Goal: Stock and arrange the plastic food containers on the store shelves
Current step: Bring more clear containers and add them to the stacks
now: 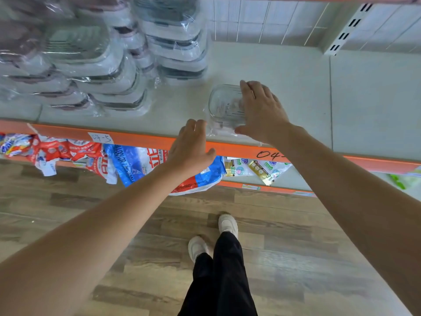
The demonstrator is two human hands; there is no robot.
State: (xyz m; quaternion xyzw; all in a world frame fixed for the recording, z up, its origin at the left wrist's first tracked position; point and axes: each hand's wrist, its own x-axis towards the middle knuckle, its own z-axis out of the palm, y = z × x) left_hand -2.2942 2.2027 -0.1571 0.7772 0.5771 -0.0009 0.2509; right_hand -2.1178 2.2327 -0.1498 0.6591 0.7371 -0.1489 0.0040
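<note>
A clear plastic food container (224, 106) wrapped in film lies flat on the pale shelf (296, 87), near its orange front edge. My right hand (262, 110) rests on the container's right side, fingers over its far edge and thumb at its near corner. My left hand (191, 147) hovers at the shelf's front edge just left of the container, fingers spread, holding nothing. Stacks of wrapped containers (109, 65) with grey and pinkish lids fill the left part of the shelf.
The shelf's right half is bare up to a white slotted upright (348, 30). Below the orange edge (141, 137), bagged goods (127, 163) hang out of the lower shelf. My feet stand on a wooden floor (296, 258).
</note>
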